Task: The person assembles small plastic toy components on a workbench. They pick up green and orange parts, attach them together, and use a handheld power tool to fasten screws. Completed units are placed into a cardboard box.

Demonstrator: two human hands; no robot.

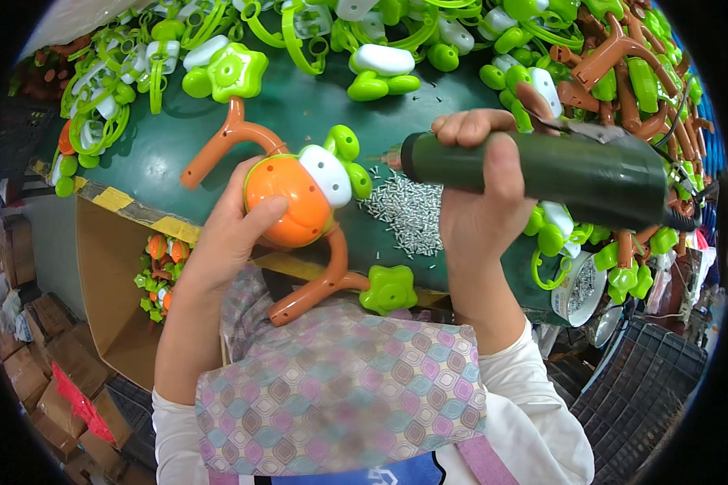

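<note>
Fingers [263, 218] of left hand [225, 230] around orange toy [279, 186], of right hand [473, 214] around green screwdriver [598, 174]; white mark [383, 475] on blue cloth [323, 479]

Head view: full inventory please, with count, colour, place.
toy: 1, orange, white, green and brown, in left hand
power screwdriver: 1, dark green, in right hand
screws: many, silver, piled on table between the hands
toy parts: many, green and white, far side of table
branch-shaped parts: many, brown, mostly far right
table: 1, green, centre
edge tape: yellow and black, near edge
tub: 1, white, screws inside, right
cardboard box: 1, brown, open, left, toys inside
cartons: several, brown, lower left
crate: at least 1, black, lower right
apron: 1, patterned, on person
sleeves: 2, white, lower centre
left hand: 1, on toy
right hand: 1, around screwdriver
</note>
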